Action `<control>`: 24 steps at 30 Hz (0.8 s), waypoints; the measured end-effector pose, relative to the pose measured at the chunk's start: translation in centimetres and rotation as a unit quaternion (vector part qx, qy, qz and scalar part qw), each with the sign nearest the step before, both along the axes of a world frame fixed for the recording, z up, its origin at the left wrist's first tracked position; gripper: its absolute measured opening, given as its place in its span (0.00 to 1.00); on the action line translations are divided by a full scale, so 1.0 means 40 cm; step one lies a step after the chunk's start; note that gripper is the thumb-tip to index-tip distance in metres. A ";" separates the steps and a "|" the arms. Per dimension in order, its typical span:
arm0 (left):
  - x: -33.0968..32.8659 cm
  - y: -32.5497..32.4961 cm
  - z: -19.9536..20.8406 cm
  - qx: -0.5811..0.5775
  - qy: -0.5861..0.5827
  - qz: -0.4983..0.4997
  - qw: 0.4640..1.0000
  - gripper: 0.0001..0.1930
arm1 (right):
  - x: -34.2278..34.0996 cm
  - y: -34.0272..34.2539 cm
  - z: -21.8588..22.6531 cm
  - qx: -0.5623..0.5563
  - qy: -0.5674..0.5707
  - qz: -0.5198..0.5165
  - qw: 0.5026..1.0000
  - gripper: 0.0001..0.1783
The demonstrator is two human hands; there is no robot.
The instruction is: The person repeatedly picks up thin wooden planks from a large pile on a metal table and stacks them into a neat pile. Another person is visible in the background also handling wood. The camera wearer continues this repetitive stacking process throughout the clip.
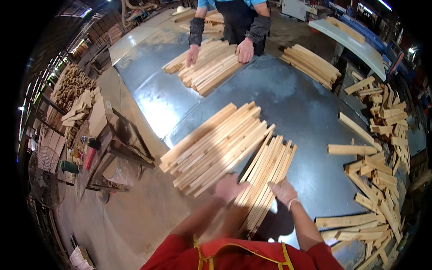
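The person's left hand point(229, 186) lies flat, fingers spread, on the near end of a row of wooden slats point(265, 184) on the grey metal table point(306, 112). The gloved right hand point(283, 191) presses open-palmed on the same row's right edge (neither hand grips anything). A larger slat stack point(211, 146) lies just left. Across the table, a co-worker's hands point(245, 49) rest on another pile point(209, 65).

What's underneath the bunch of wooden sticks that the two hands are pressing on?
The wooden sticks lie flat on a grey metal table. The left hand and right hand cover their near ends; anything beneath the bundle itself is hidden.
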State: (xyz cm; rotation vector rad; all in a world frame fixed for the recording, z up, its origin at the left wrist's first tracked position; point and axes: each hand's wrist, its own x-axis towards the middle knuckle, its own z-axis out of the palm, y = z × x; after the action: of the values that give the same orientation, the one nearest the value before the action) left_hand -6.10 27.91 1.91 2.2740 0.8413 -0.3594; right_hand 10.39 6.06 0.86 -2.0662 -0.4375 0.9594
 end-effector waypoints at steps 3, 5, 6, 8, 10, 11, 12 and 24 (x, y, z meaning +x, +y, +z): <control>0.114 -0.083 -0.042 0.053 0.007 -0.023 0.998 0.47 | -0.003 -0.004 -0.086 0.091 0.050 -0.128 0.986 0.44; 0.145 -0.107 -0.006 0.014 -0.039 -0.019 0.999 0.48 | 0.005 -0.035 -0.135 0.276 0.144 -0.223 0.924 0.42; 0.167 -0.109 0.061 0.006 -0.055 -0.018 0.998 0.47 | 0.026 -0.046 -0.085 0.280 0.134 -0.231 0.922 0.41; 0.221 -0.113 0.177 0.011 -0.201 -0.024 0.979 0.45 | 0.086 -0.054 0.089 0.315 0.050 -0.221 0.922 0.42; 0.286 -0.107 0.291 0.068 -0.327 -0.042 0.942 0.45 | 0.130 -0.058 0.274 0.314 -0.116 -0.229 0.914 0.45; 0.308 -0.110 0.358 0.063 -0.386 -0.035 0.920 0.45 | 0.157 -0.067 0.353 0.298 -0.186 -0.224 0.909 0.44; 0.328 -0.111 0.416 0.063 -0.419 -0.029 0.905 0.46 | 0.182 -0.081 0.413 0.280 -0.257 -0.221 0.898 0.44; 0.124 0.021 0.018 0.117 -0.352 -0.257 0.892 0.32 | -0.106 -0.131 -0.003 0.104 -0.224 -0.137 0.959 0.38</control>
State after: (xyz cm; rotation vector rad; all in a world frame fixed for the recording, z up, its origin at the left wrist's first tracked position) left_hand -1.15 28.75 2.61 2.5495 -0.1066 0.3622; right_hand 6.17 0.81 0.76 -2.0732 -0.4476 0.2629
